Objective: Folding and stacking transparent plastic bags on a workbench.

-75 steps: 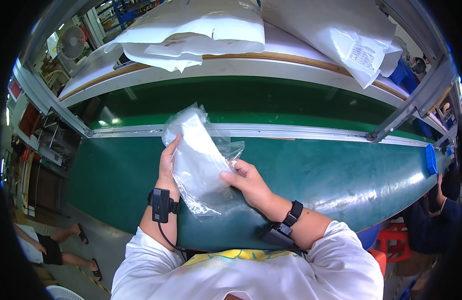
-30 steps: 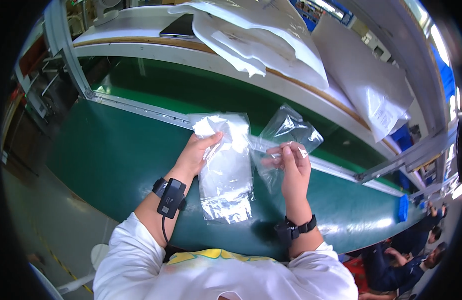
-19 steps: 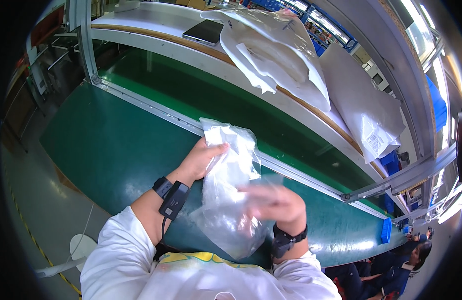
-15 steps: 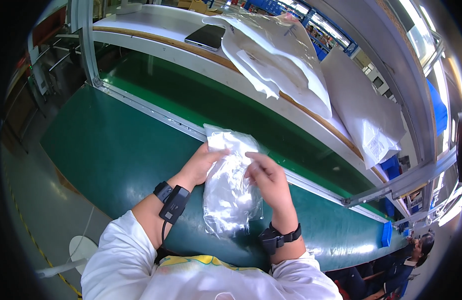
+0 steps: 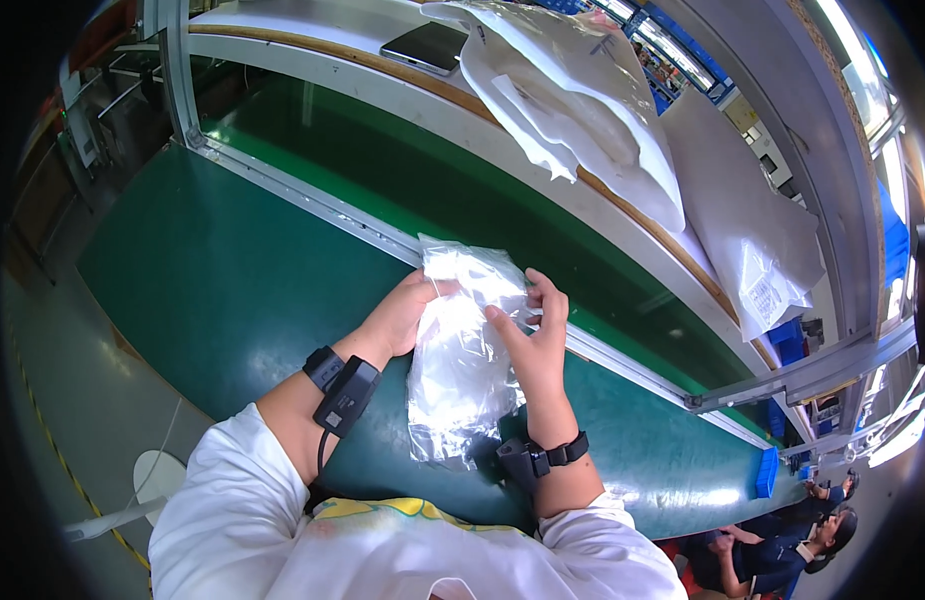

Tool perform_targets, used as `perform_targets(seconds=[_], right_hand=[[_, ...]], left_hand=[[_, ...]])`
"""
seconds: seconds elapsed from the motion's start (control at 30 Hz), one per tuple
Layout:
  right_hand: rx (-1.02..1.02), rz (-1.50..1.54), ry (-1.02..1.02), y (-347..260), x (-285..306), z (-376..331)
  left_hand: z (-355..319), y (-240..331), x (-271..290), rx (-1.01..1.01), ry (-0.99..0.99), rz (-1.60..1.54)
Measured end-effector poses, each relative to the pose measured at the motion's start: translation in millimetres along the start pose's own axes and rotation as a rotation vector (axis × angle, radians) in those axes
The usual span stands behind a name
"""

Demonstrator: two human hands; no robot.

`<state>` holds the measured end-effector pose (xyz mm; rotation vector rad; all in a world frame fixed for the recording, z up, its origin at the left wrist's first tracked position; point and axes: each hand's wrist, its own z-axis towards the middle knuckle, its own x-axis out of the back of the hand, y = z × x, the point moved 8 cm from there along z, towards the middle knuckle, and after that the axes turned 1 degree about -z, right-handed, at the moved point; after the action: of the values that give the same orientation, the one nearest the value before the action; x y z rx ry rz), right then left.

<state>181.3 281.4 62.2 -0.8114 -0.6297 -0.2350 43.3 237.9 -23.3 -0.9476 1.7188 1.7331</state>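
Note:
A stack of shiny clear plastic bags (image 5: 457,370), or one folded bag, lies tilted over the green table in front of me. My left hand (image 5: 407,312) is closed on its upper left edge, with the thumb pressed on the front face. At the upper right edge is my right hand (image 5: 537,330). Its thumb reaches over the plastic and its fingers are spread apart from the thumb, slightly curled beside the edge. Whether any fingertip there touches the plastic is hard to see. Glare hides whether anything is inside.
A metal rail (image 5: 312,205) separates the green table (image 5: 212,290) from a lower green belt (image 5: 382,150). On the white shelf (image 5: 282,50) beyond lie a dark flat device (image 5: 424,47) and large white plastic sacks (image 5: 582,90). A blue bin (image 5: 766,473) stands at the right end; people sit beyond.
My right hand has opened its fingers and shifted slightly up along the plastic's right edge. The left hand keeps its hold. The view has shifted slightly.

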Motion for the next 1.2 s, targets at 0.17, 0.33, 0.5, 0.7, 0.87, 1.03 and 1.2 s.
perform_targets(seconds=[0.17, 0.33, 0.5, 0.7, 0.87, 1.03, 1.2], right_hand=[[-0.398, 0.375, -0.225, 28, -32, -12], [-0.327, 0.605, -0.206, 13, -43, -18], [-0.267, 0.407, -0.161, 25, -43, -22], [-0.249, 0.553, -0.166, 12, -29, -12], [-0.617, 1.155, -0.502, 24, -48, -35], [-0.575, 1.223, -0.709, 17, -47, -43], [-0.538, 1.23, -0.522, -11, -48, -43]], left_hand=[[-3, -3, 2, 0.023, -0.047, -0.169], [-10, 12, -12, -0.012, 0.002, -0.308], [-6, 2, -7, -0.033, 0.036, -0.036], [-5, 12, 1, -0.032, 0.081, 0.019], [1, 5, 13, 0.119, 0.001, -0.239], [-2, 4, 8, 0.154, 0.012, -0.322], [-4, 17, 22, -0.087, 0.216, -0.058]])
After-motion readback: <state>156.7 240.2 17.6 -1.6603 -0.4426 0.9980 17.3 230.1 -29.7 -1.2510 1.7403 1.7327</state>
